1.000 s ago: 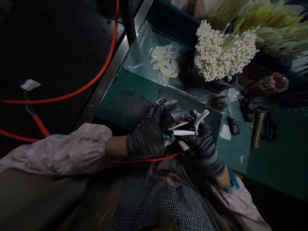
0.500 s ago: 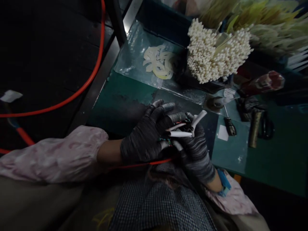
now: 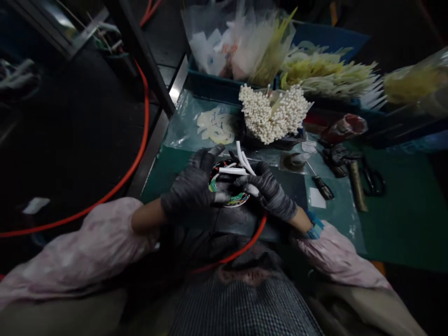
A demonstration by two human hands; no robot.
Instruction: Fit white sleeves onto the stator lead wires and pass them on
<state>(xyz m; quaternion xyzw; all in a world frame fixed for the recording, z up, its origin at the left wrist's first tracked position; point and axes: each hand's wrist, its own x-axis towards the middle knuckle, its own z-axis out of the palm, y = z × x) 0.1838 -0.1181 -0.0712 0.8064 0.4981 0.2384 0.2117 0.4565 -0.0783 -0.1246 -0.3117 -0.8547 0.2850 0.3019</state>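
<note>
Both my hands wear dark gloves and meet over a round part [image 3: 231, 198] with coloured wires, lying on the green table [image 3: 402, 219] near its front edge. My left hand [image 3: 191, 186] curls around the part's left side, fingers bent. My right hand [image 3: 268, 189] grips the right side, closed on white sleeved wires [image 3: 240, 164] that stick up from the part. A red cable [image 3: 245, 245] runs from under my right hand down across my lap.
A bundle of white-tipped sticks [image 3: 275, 112] stands behind the hands. Blue bins [image 3: 217, 86] with yellow and white strips line the back. A bag of pale rings [image 3: 215, 126], a screwdriver [image 3: 318, 182], scissors [image 3: 373, 177], a brass tube [image 3: 357, 191] lie around.
The view has pulled back and tilted up, showing the bins behind. My hands have shifted left and up in view, the part now lying flatter between them with white wires pointing up.
</note>
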